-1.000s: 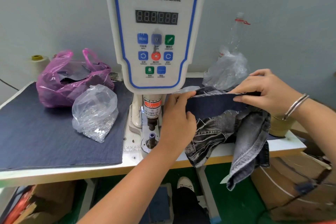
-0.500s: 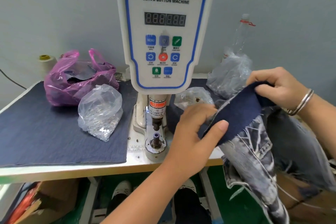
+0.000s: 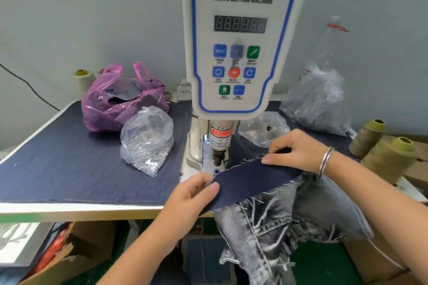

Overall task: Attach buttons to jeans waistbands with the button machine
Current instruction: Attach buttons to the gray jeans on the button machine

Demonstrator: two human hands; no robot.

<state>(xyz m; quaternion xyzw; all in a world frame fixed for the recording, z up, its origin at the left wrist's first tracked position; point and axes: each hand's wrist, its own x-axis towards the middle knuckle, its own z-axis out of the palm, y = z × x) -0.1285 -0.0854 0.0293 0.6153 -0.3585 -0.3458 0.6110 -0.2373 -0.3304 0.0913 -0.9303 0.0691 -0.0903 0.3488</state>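
The white servo button machine (image 3: 239,37) stands at the table's middle, its punch head (image 3: 218,157) above the lower die (image 3: 216,171). A dark blue waistband (image 3: 252,176) of washed grey jeans (image 3: 289,222) lies stretched flat just right of the die. My left hand (image 3: 196,194) pinches the waistband's left end beside the die. My right hand (image 3: 298,150) grips the band's far edge, a metal bracelet on its wrist. The jeans' legs hang over the table's front edge.
A clear bag of silver buttons (image 3: 148,141) sits left of the machine on a dark denim mat (image 3: 69,164), with a pink bag (image 3: 120,102) behind. More clear bags (image 3: 317,102) and a bottle (image 3: 328,41) stand at right, thread cones (image 3: 389,155) beyond. Cardboard boxes (image 3: 76,252) lie under the table.
The waistband was held up and folded in the air; both hands have now brought it down and stretched it flat toward the die. The camera view has also shifted.
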